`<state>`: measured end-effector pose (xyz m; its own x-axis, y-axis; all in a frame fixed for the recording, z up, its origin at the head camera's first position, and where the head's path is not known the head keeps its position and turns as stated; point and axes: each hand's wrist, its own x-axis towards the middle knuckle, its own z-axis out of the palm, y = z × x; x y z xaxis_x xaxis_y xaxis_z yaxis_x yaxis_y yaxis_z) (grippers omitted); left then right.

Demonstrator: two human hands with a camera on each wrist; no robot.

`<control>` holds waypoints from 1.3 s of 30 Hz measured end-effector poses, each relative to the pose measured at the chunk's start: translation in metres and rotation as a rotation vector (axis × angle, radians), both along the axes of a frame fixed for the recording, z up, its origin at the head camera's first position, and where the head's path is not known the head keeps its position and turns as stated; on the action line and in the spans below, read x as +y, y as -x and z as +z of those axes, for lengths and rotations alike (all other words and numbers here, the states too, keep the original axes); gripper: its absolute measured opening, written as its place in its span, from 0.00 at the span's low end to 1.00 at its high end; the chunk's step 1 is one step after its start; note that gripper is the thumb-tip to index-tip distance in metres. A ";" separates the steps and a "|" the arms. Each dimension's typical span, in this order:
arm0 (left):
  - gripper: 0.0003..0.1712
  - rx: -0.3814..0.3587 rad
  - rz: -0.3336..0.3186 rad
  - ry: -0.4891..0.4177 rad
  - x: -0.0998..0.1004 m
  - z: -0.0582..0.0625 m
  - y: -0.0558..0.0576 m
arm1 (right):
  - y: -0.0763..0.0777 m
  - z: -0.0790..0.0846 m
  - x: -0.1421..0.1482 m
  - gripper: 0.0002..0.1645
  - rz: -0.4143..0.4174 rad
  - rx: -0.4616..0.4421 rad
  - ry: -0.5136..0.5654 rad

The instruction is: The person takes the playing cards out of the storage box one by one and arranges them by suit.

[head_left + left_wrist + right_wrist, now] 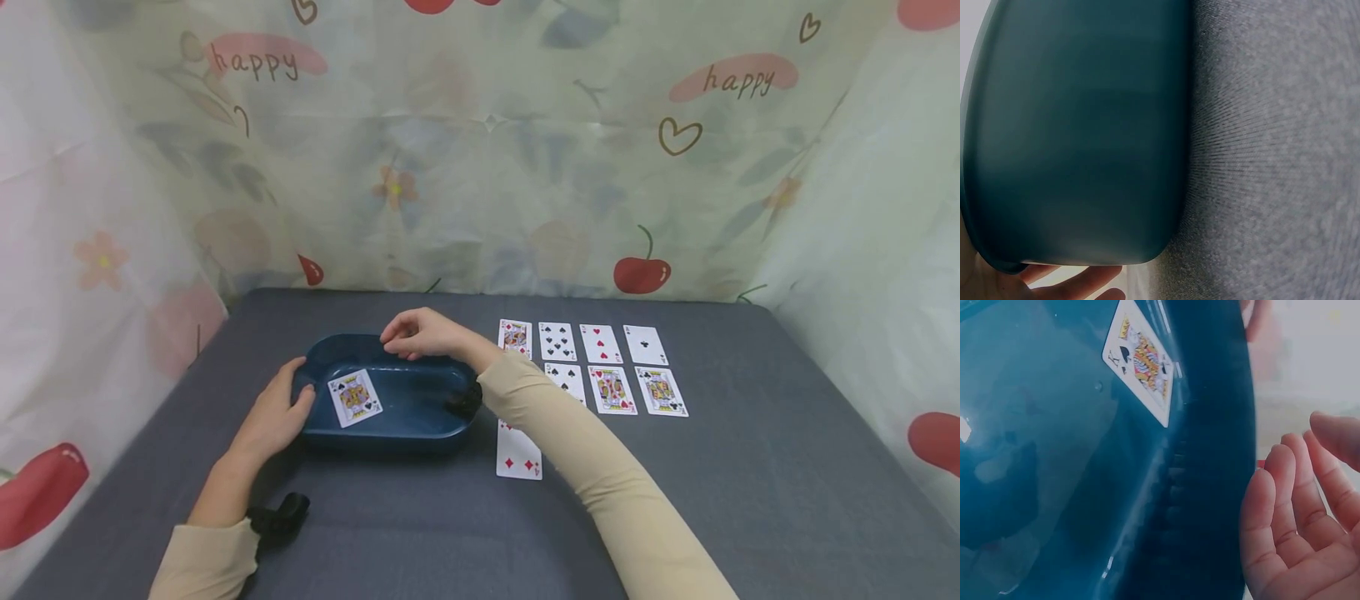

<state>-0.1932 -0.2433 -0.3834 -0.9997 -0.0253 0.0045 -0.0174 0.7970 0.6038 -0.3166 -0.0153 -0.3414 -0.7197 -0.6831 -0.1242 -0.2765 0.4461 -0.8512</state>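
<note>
A dark blue oval basin (408, 427) stands on the table's left half. My left hand (273, 417) grips its left end, thumb over the rim; in the left wrist view the fingers (1088, 284) lie against the outer wall. Inside the basin, toward the left, a king of spades (355, 398) lies face up. Over the far rim hovers my right hand (422, 335). Its fingers are loosely bent with nothing between them, beside the rim in the right wrist view.
Right of the basin, several playing cards lie face up in rows, among them a three of hearts (601, 343) and a king of hearts (612, 390). My right sleeve partly covers a diamonds card (519, 458). Patterned curtains (491, 208) surround the grey table (750, 467).
</note>
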 end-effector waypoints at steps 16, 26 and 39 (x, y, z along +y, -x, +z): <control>0.34 -0.010 0.018 -0.001 -0.002 0.000 0.000 | 0.004 -0.020 -0.037 0.18 0.039 -0.065 -0.053; 0.34 -0.017 0.016 -0.011 -0.001 -0.001 0.002 | 0.001 -0.031 -0.054 0.20 0.073 -0.044 -0.135; 0.34 -0.014 0.023 -0.016 -0.001 0.000 0.003 | -0.001 -0.042 -0.063 0.32 0.113 0.090 -0.238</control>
<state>-0.1959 -0.2438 -0.3836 -0.9988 -0.0485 -0.0106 -0.0447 0.7863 0.6163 -0.3157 -0.0780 -0.3838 -0.6557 -0.7192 -0.2297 -0.4059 0.5923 -0.6960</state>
